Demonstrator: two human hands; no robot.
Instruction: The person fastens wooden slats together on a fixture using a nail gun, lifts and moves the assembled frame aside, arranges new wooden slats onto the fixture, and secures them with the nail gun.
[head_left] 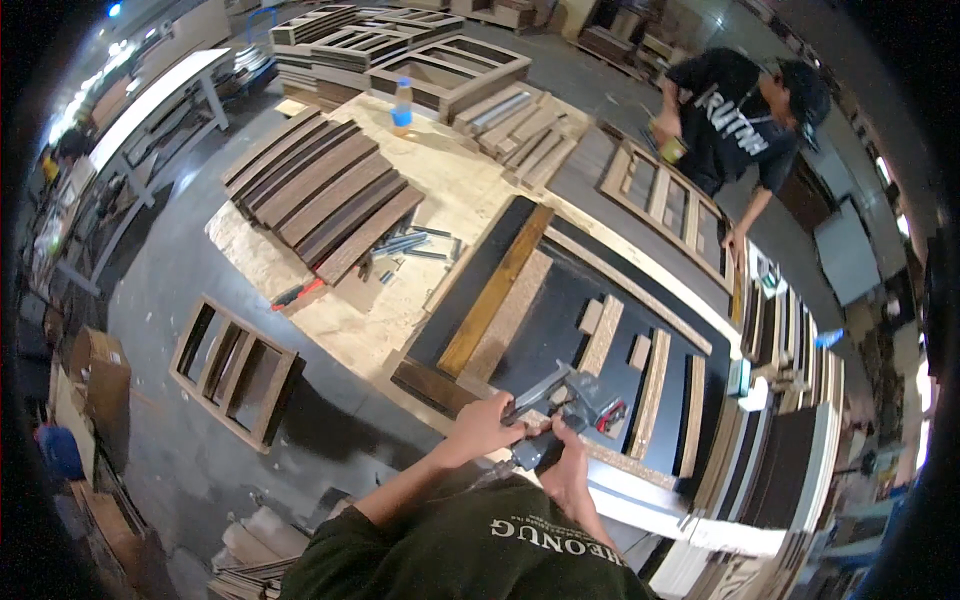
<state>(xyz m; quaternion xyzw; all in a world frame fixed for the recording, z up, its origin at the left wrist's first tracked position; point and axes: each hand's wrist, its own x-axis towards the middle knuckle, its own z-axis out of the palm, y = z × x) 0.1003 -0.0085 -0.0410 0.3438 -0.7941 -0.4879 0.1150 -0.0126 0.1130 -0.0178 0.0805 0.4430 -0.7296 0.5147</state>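
My left hand and right hand are both closed around a grey nail gun at the near edge of the worktop; the left grips the upper body, the right wraps the handle below. The gun's nose rests on a dark brown board lying along that near edge. Just beyond it, light wooden strips and a long yellowish plank lie on a black panel. Toward the far left corner sits a stack of dark slats, with a blue-capped bottle at the far edge. At the right edge another person leans over a wooden frame.
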